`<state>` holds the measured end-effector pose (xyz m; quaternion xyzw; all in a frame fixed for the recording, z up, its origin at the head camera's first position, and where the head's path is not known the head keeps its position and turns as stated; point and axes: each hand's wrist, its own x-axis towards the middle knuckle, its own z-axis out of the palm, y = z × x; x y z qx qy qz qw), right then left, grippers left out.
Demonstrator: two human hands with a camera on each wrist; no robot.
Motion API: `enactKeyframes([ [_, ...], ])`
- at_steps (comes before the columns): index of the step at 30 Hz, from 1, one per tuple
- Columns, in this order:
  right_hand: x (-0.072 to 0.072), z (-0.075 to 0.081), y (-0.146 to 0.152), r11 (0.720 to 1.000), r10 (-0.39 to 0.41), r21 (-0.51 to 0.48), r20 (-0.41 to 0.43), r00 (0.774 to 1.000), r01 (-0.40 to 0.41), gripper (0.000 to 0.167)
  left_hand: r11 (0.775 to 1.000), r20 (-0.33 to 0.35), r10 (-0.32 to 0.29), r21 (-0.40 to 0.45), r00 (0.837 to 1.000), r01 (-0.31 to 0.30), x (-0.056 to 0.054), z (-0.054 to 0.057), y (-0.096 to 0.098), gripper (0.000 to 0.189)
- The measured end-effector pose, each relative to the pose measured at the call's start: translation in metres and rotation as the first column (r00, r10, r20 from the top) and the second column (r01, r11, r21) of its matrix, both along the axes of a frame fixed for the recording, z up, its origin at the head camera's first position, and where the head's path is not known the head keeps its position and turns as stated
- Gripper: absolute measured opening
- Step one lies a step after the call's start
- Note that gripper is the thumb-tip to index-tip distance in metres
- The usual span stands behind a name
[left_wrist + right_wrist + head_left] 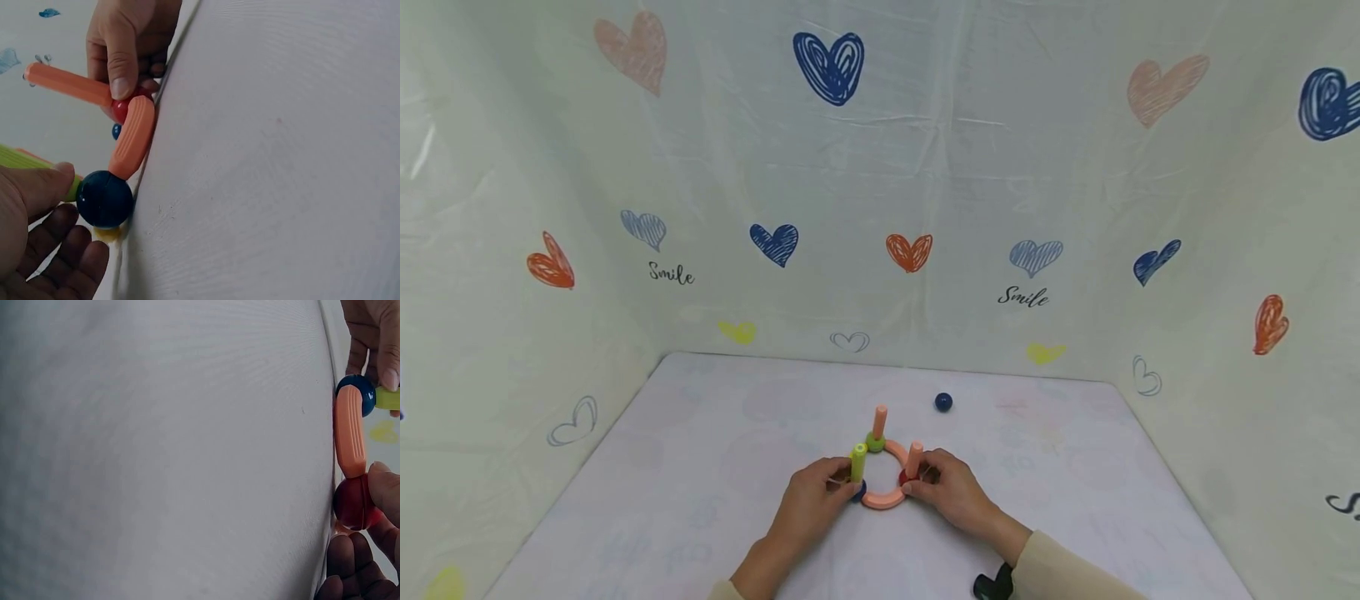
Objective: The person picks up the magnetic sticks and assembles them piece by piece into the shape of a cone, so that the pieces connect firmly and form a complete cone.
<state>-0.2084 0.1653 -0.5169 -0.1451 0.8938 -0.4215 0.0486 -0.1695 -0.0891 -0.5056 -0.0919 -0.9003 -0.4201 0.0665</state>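
A ring of curved orange pieces (pixel 883 500) and coloured balls lies on the table, with rods standing up from the balls. My left hand (pixel 816 493) pinches the yellow-green rod (pixel 858 463) low down, by the dark blue ball (pixel 105 199). Across the ring, my right hand (pixel 953 492) grips the red ball (pixel 355 503) between thumb and fingers. An orange rod (pixel 915 460) rises from that red ball. At the far side, a green ball (pixel 875 443) carries another upright orange rod (pixel 880 422). A curved orange piece (pixel 134 137) links the blue and red balls on the near side.
Beyond the ring, a loose dark blue ball (pixel 943 402) rests on the white table (pixel 737 417). A black object (pixel 991 585) shows at the front edge, beside the right sleeve (pixel 1067 571). A heart-patterned curtain (pixel 880 183) surrounds the table's back and sides.
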Motion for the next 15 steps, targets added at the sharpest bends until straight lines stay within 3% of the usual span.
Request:
enactKeyframes([
  [15,0.005,0.0012,0.001,1.0,0.013,-0.001,-0.008,1.0,-0.013,0.024,1.0,0.044,-0.002,0.007,0.999,0.002,-0.0017,-0.0079,0.0009,0.031],
])
